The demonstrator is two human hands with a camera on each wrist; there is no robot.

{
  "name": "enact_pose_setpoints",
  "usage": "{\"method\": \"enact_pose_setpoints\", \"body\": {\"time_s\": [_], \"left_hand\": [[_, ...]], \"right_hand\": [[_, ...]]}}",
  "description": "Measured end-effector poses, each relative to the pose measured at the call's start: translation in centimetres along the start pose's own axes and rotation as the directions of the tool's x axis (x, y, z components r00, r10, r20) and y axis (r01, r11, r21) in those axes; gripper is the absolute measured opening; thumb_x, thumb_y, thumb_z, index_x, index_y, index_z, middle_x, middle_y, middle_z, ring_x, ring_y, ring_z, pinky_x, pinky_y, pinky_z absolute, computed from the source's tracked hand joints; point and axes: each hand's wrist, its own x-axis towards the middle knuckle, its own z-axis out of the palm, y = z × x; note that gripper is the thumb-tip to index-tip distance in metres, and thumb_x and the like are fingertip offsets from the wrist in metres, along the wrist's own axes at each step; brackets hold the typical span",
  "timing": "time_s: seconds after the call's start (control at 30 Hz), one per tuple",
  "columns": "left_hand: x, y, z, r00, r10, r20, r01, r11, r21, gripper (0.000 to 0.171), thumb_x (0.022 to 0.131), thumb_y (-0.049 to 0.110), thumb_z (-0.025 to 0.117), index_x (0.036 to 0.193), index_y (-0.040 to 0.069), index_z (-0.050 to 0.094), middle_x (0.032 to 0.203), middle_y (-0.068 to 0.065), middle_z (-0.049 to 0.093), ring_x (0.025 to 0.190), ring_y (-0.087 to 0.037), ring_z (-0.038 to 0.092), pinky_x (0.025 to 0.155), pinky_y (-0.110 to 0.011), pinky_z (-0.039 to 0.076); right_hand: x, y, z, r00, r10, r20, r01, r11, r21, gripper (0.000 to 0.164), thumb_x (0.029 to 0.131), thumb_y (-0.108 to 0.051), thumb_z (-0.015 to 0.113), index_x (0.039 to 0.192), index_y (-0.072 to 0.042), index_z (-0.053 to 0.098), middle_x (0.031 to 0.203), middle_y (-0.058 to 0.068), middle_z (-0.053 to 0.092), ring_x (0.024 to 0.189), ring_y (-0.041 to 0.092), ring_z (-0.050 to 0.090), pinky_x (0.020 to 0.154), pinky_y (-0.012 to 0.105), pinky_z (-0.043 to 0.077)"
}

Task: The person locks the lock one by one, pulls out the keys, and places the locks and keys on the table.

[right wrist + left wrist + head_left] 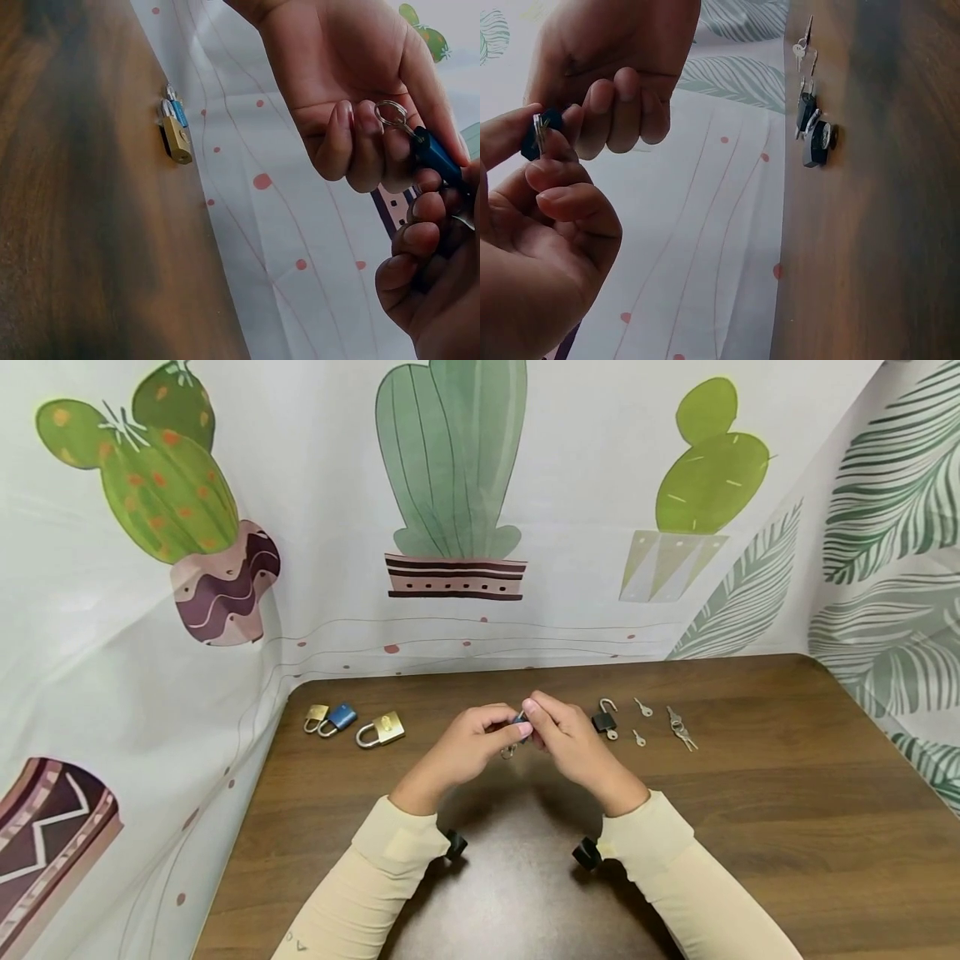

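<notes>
Both hands meet over the table, holding a small blue padlock between them. A key with a metal ring sticks out from one end of it. My left hand pinches the blue body between thumb and fingers, the ring hanging beside its curled fingers. From the other side, my right hand grips the lock's far end with thumb and curled fingers. A bit of shiny metal shows by the right fingers, which hide most of that end. In the left wrist view the right hand is above the left hand.
At the table's back left lie a small brass padlock, a blue padlock and a larger brass padlock. Right of the hands lie a black padlock with raised shackle, loose keys and a linked key bunch.
</notes>
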Motion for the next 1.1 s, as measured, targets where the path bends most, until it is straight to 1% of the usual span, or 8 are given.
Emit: {"method": "enact_pose_setpoints", "body": {"time_s": [0.13,0.33,0.4,0.5,0.6,0.77,1.0,1.1], "left_hand": [[0.0,-0.2,0.0,1.000,-0.019,0.009,0.019,1.000,0.001,0.021,0.100,0.021,0.064,0.086,0.006,0.069,0.076,0.004,0.053,0.071,-0.012,0.048,0.064,-0.023,0.041],[0.0,-0.3,-0.2,0.998,-0.044,0.040,0.043,0.999,0.027,0.021,0.100,0.022,0.063,0.093,0.004,0.072,0.083,0.002,0.059,0.075,-0.013,0.054,0.067,-0.024,0.046],[-0.1,-0.4,-0.3,0.998,-0.045,0.054,0.042,0.998,0.042,0.020,0.100,0.022,0.064,0.092,0.006,0.072,0.086,0.002,0.061,0.077,-0.013,0.055,0.068,-0.024,0.046],[-0.1,-0.6,-0.5,0.997,-0.046,0.069,0.042,0.997,0.062,0.019,0.099,0.023,0.064,0.088,0.010,0.072,0.085,0.002,0.060,0.075,-0.013,0.053,0.066,-0.024,0.044],[-0.1,-0.6,-0.6,0.996,-0.044,0.075,0.038,0.996,0.081,0.019,0.099,0.024,0.065,0.084,0.014,0.070,0.083,0.002,0.059,0.073,-0.013,0.052,0.064,-0.024,0.043],[-0.1,-0.5,-0.7,0.996,-0.039,0.082,0.032,0.996,0.088,0.019,0.100,0.025,0.064,0.085,0.015,0.070,0.083,0.001,0.060,0.072,-0.014,0.053,0.064,-0.024,0.044],[-0.1,-0.3,-0.6,0.996,-0.036,0.083,0.033,0.999,0.037,0.018,0.101,0.024,0.063,0.094,0.010,0.072,0.091,-0.002,0.065,0.076,-0.014,0.058,0.069,-0.027,0.051],[-0.1,-0.3,-0.6,0.996,-0.052,0.079,0.051,0.999,0.006,0.018,0.100,0.022,0.063,0.097,0.007,0.073,0.092,-0.003,0.064,0.077,-0.018,0.058,0.071,-0.030,0.054]], "right_hand": [[-0.1,-0.4,0.0,1.000,0.005,0.029,-0.004,1.000,-0.013,0.033,0.109,-0.011,0.040,0.079,-0.007,0.051,0.064,0.007,0.051,0.057,0.008,0.042,0.053,0.023,0.034],[-0.1,0.5,-0.3,0.994,-0.082,0.065,0.089,0.990,-0.108,0.033,0.110,-0.021,0.042,0.079,-0.016,0.051,0.065,-0.005,0.049,0.058,0.007,0.044,0.056,0.024,0.038],[0.0,1.1,-0.3,0.991,-0.105,0.082,0.116,0.983,-0.141,0.032,0.110,-0.021,0.043,0.078,-0.019,0.051,0.064,-0.008,0.048,0.057,0.006,0.044,0.056,0.024,0.038],[0.0,1.2,-0.4,0.987,-0.121,0.103,0.137,0.977,-0.163,0.032,0.110,-0.022,0.043,0.078,-0.019,0.051,0.064,-0.008,0.049,0.057,0.005,0.044,0.056,0.024,0.039],[0.0,1.3,-0.4,0.986,-0.119,0.113,0.136,0.977,-0.164,0.032,0.110,-0.022,0.043,0.079,-0.020,0.052,0.065,-0.001,0.053,0.059,0.005,0.046,0.057,0.024,0.040],[0.0,1.3,-0.4,0.989,-0.103,0.108,0.119,0.979,-0.163,0.032,0.110,-0.022,0.043,0.080,-0.020,0.054,0.067,0.009,0.058,0.060,0.005,0.048,0.058,0.025,0.042],[0.1,1.1,-0.6,0.992,-0.099,0.074,0.109,0.982,-0.151,0.034,0.109,-0.025,0.045,0.077,-0.019,0.053,0.064,-0.008,0.051,0.058,0.006,0.047,0.056,0.025,0.040],[0.0,1.0,-0.5,0.994,-0.080,0.070,0.089,0.987,-0.132,0.033,0.109,-0.026,0.045,0.078,-0.020,0.052,0.065,-0.007,0.051,0.058,0.007,0.047,0.056,0.024,0.040]]}}
